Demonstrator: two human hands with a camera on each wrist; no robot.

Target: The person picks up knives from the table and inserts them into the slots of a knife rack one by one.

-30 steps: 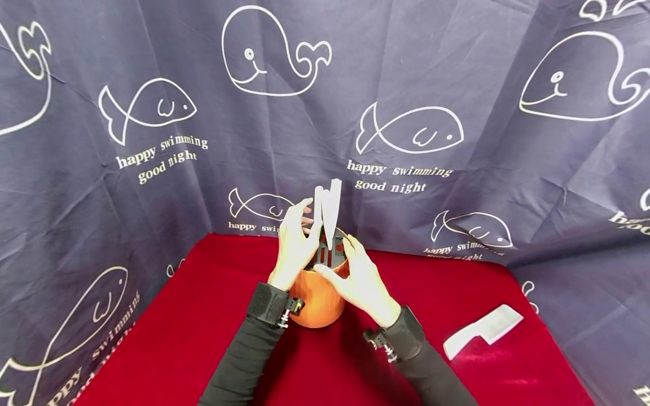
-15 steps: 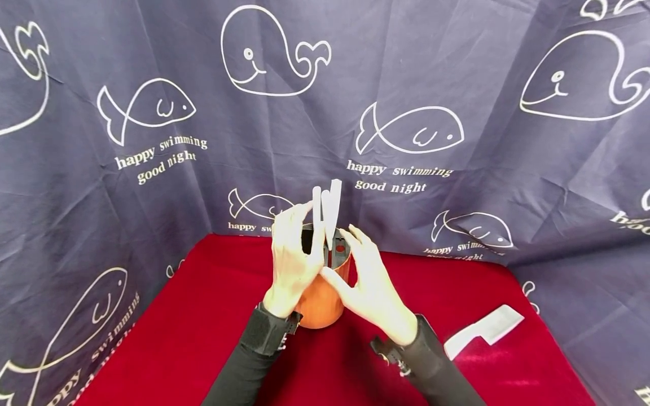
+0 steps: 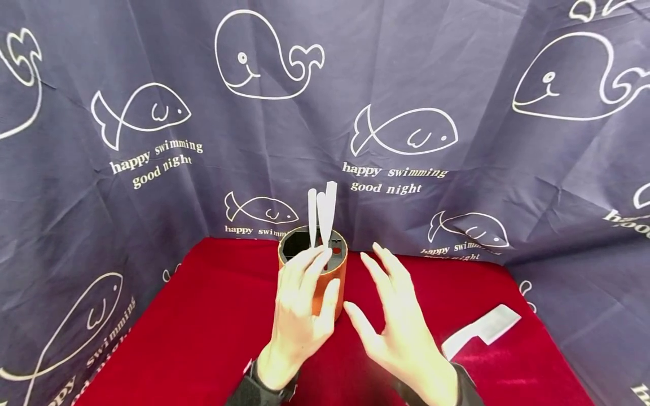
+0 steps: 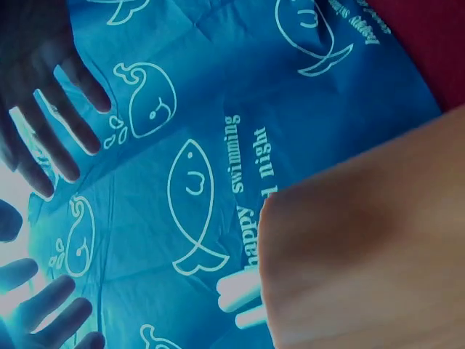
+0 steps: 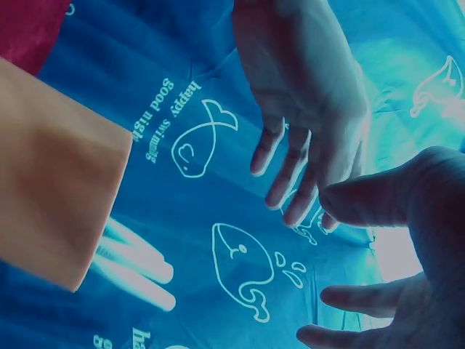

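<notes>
An orange cylindrical knife holder with a dark slotted top stands on the red cloth. Several white knife handles stick up out of it. In the head view my left hand is in front of the holder and hides part of its wall; its fingers are loosely bent and hold nothing. Whether its fingertips touch the holder I cannot tell. My right hand hovers to the right, apart from the holder, fingers spread. Both wrist views show the holder's wall close up with white handles beyond it.
A white cleaver lies flat on the red cloth at the right, near my right forearm. Behind the table hangs a grey-blue curtain printed with whales and fish.
Both hands have come off the holder's top and drawn back towards me; the right hand has also moved right. The holder and the knives in it look unmoved.
</notes>
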